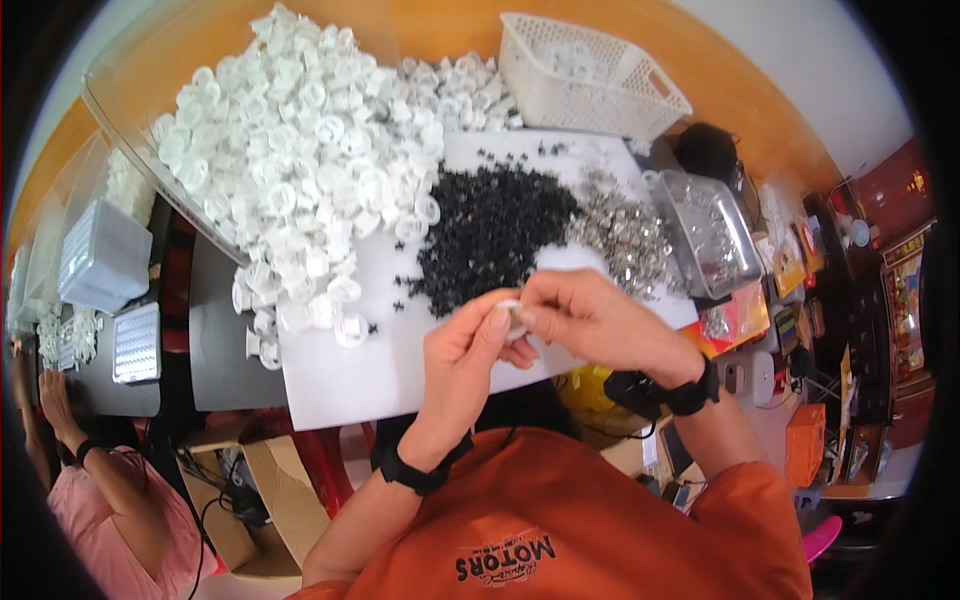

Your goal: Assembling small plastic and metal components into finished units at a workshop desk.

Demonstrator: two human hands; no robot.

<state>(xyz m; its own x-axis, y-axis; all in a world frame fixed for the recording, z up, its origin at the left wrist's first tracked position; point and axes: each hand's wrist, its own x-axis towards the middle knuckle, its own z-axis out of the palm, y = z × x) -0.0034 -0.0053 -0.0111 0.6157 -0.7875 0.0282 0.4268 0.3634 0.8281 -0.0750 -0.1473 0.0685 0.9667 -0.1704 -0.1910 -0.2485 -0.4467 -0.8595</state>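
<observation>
Just above the near edge of a white board [345, 385], my two hands meet around a small round white plastic part [515, 316]. My left hand [468, 340] grips it between thumb and fingers. My right hand [585, 312] pinches at the same part from the other side; whether its fingertips hold another tiny piece is hidden. Beyond my hands lies a heap of small black pieces [490, 225], with small shiny metal pieces [630, 235] to its right. A large pile of similar white plastic parts [300, 150] spreads over the left side.
A clear plastic bin [715, 240] stands right of the metal pieces, and a white perforated basket [630, 108] at the back. On the left, a person's hand [58, 402] is near a white tray [136, 343] and stacked containers [105, 255]. An open cardboard box [285, 480] sits below.
</observation>
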